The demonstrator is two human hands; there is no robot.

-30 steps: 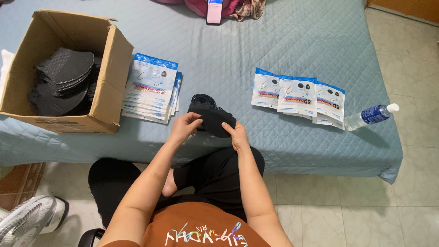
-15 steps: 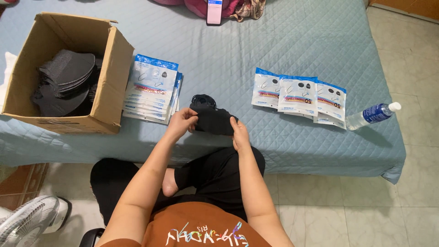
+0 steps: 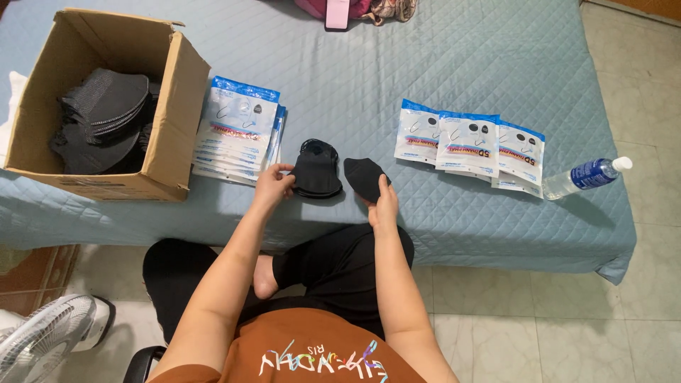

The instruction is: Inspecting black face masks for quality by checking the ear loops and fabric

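A small stack of black face masks [image 3: 316, 170] lies on the blue quilted bed [image 3: 425, 64] near its front edge. My left hand [image 3: 273, 183] rests against the stack's left side, fingers on it. My right hand [image 3: 384, 204] pinches a single black mask [image 3: 364, 177] that lies just right of the stack, apart from it. A pile of flat white and blue mask packets [image 3: 237, 131] sits left of the stack. Three similar packets [image 3: 472, 145] lie overlapped in a row to the right.
An open cardboard box [image 3: 170, 128] with several black masks inside stands at the bed's left edge. A plastic water bottle [image 3: 585, 177] lies at the right. A pink object [image 3: 337, 13] is at the far edge. A white fan [image 3: 42, 337] stands on the floor, lower left.
Both hands were together on the black stack. Now my right hand has drawn one mask off to the right while my left hand stays at the stack.
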